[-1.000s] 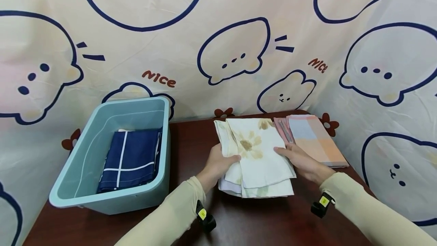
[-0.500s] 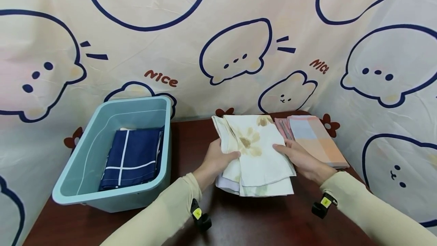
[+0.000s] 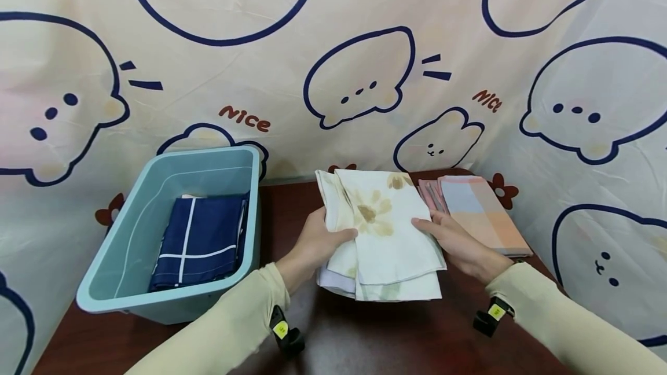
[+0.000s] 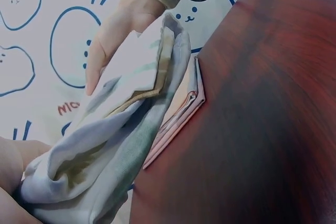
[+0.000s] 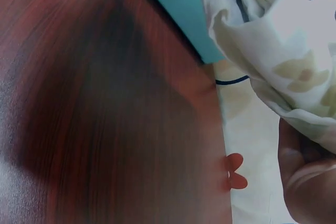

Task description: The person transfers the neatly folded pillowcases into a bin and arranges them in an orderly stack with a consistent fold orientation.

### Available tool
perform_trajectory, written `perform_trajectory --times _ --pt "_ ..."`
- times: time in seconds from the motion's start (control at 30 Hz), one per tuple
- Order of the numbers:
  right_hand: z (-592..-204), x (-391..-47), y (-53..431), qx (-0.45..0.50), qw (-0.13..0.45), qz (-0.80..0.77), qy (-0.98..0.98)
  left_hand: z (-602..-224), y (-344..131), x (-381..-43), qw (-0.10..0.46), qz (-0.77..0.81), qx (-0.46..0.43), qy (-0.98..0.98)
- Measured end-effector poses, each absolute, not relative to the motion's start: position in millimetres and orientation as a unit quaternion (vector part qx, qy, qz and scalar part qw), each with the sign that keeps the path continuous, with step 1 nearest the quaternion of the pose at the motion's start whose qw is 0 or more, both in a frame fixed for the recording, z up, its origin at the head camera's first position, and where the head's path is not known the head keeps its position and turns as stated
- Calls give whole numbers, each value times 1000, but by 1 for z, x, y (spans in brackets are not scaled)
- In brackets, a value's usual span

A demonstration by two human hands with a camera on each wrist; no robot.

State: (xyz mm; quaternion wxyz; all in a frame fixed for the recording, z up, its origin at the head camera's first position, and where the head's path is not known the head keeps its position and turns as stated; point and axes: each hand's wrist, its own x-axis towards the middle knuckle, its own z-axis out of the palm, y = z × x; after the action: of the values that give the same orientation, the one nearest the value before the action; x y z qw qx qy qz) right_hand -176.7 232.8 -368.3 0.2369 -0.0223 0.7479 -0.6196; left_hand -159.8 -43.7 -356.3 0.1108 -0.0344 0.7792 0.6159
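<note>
A folded white cloth with tan flowers [image 3: 396, 247] is held above the table between both hands. My left hand [image 3: 314, 242] grips its left edge, thumb on top and fingers underneath. The right hand [image 3: 458, 242] pinches the right edge in the same way. In the left wrist view the stacked layers of the folded cloth [image 4: 131, 114] show from the side, lifted off the tabletop. The right wrist view shows the underside of the cloth [image 5: 294, 66], with part of the right hand [image 5: 310, 182] beneath it. Most fingers are hidden under the fabric.
A blue-green plastic tub [image 3: 252, 247] stands at the left, with a folded navy cloth with white lines [image 3: 200, 239] inside. A folded pastel checked cloth [image 3: 484, 213] lies at the back right of the dark red-brown table [image 3: 396, 340]. A printed curtain [image 3: 354, 4] hangs behind.
Both hands have shifted the flowered cloth slightly left and raised it a little; the left hand moved more. The tub and the checked cloth stay where they were.
</note>
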Motion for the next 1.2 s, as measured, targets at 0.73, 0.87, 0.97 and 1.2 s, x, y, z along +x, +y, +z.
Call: perform_trajectory --times 0.73,0.87,0.97,1.2 --pt "-349 -172 213 -40 231 -623 747 -338 -65 -152 106 608 -45 786" --pt "-350 -170 209 -39 232 -623 746 -336 -70 -150 108 601 -47 790" --pt "-350 -170 205 -38 233 -621 747 -334 -75 -147 108 596 -49 794" --pt "-349 -170 197 -55 230 -625 743 -329 -86 -145 108 598 -38 793"
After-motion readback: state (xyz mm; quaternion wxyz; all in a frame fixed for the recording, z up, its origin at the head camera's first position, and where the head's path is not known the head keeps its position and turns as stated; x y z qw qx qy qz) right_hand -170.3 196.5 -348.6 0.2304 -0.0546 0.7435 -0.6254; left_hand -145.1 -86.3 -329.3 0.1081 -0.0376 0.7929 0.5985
